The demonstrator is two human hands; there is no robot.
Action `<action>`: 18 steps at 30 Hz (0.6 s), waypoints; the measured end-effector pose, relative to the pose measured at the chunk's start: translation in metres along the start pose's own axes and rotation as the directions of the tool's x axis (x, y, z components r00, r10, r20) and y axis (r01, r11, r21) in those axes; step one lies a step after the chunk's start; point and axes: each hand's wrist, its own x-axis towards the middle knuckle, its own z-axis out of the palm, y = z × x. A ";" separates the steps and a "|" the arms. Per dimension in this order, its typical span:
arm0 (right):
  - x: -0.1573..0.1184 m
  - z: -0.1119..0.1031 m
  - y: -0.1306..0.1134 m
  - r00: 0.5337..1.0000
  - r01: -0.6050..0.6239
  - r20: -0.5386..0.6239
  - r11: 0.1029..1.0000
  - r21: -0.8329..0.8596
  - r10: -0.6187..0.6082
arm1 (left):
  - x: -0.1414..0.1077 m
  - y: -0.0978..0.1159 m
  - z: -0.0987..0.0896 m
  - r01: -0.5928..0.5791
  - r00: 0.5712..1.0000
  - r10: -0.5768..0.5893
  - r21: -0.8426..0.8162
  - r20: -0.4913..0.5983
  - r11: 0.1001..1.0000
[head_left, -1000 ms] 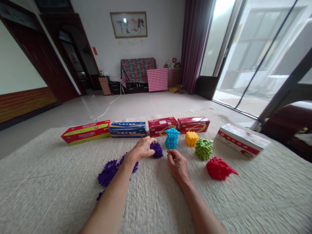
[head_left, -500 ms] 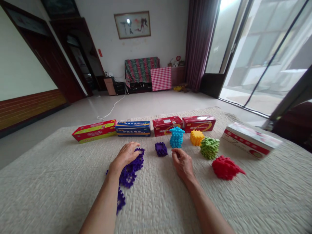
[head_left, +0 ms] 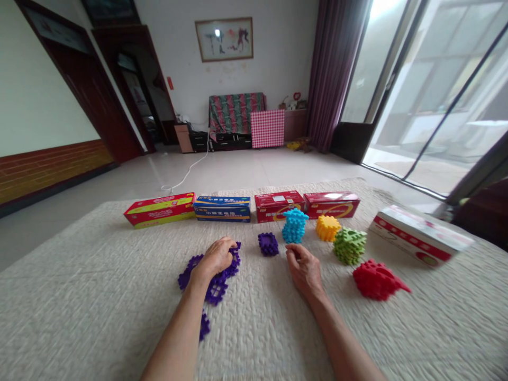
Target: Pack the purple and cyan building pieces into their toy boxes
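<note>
My left hand (head_left: 217, 258) is over a loose spread of purple toothed plastic building pieces (head_left: 216, 292), its fingers curled down onto one at the far end. The fingertips are partly hidden. My right hand (head_left: 305, 269) rests on the quilted cover with fingers folded together, and nothing shows in it. Just beyond it stands a stack of light-blue pieces (head_left: 294, 226). Between the hands sits a short purple stack (head_left: 268, 244). To the right are a yellow stack (head_left: 328, 228), a green stack (head_left: 349, 246) and a red stack (head_left: 377, 280) with a pointed piece sticking out.
Along the far side stand a red-and-yellow box (head_left: 161, 210), a blue box (head_left: 222, 209) and two red boxes (head_left: 279, 206). A white-and-red box (head_left: 420, 235) lies at the right. All rest on the cream quilted cover (head_left: 119, 296). A white cord (head_left: 188, 172) runs over the floor behind.
My left hand's fingers have bent down onto the purple pieces, and more of these show on its left. My right hand stays closed. The whole view has shifted slightly.
</note>
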 end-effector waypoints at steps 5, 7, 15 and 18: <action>0.000 0.000 0.001 1.000 -0.003 0.010 1.000 -0.009 0.003 | 0.002 0.000 0.000 0.007 0.999 -0.006 0.027 -0.038 1.000; 0.000 0.000 0.001 1.000 -0.001 0.009 1.000 -0.011 0.001 | 0.003 0.002 -0.002 0.007 0.998 -0.005 0.027 -0.061 1.000; -0.001 0.001 0.002 1.000 0.000 0.001 1.000 0.004 0.000 | -0.003 0.027 -0.017 -0.081 0.996 0.087 -0.140 0.037 0.987; -0.001 0.001 0.002 1.000 -0.004 0.002 1.000 0.003 0.004 | -0.006 0.040 -0.015 -0.104 0.986 0.129 -0.217 0.103 0.971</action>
